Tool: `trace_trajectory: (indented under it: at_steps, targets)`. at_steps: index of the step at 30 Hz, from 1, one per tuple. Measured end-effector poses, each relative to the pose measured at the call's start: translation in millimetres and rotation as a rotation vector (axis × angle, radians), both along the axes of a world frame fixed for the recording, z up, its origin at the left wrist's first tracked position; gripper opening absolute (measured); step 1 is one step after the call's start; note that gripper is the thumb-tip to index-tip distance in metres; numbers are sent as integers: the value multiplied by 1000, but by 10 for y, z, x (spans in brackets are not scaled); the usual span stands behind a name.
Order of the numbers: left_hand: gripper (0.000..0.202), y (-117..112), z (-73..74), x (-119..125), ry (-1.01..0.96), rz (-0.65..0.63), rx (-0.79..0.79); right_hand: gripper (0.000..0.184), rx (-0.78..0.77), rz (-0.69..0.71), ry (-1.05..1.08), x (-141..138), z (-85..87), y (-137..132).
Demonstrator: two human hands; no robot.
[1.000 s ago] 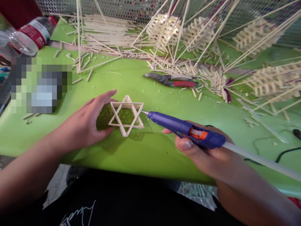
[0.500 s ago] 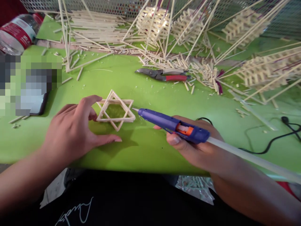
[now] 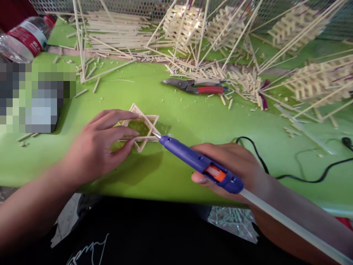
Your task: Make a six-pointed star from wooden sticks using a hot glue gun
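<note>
On the green table lies a star-shaped frame [image 3: 149, 138] of stacked thin wooden sticks. Fingers and thumb of my left hand [image 3: 103, 141] close on its left and near side, covering part of it. My right hand [image 3: 234, 165] is wrapped round a blue glue gun [image 3: 187, 151] with an orange part inside. A long pale glue stick [image 3: 286, 219] runs out of the gun's back end. The metal nozzle is at the right corner of the star, touching or nearly touching the sticks.
Red-handled pliers [image 3: 194, 86] lie beyond the star, near cut stick pieces [image 3: 245, 86]. Long sticks [image 3: 116, 33] and several lattice stick structures [image 3: 183, 27] fill the back. A bottle [image 3: 26, 38] and a partly blurred phone [image 3: 41, 110] sit left; a black cable [image 3: 309, 180] crosses the right.
My left hand has moved right and closed from a wide spread onto the star frame. The glue gun has tilted, its nozzle now lower, at the star's right corner.
</note>
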State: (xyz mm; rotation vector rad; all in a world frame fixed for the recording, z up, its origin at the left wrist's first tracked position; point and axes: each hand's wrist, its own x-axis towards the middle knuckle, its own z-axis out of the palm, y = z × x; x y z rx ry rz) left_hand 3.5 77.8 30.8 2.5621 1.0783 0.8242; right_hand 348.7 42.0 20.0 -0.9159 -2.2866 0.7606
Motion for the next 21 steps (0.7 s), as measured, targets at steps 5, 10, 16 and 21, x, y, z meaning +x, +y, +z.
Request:
trace_trajectory:
  at_steps: [5, 10, 16, 21]
  targets:
    - [11, 32, -1, 20, 10, -13, 0, 26, 37, 37, -75, -24, -11, -15]
    - [11, 53, 11, 54, 20, 12, -10, 31, 87, 57, -95, -51, -14, -3]
    - [13, 42, 2, 77, 36, 30, -9, 30, 145, 71, -163, -80, 19, 17]
    - [12, 40, -29, 81, 14, 19, 13, 33, 144, 62, -186, -92, 28, 13]
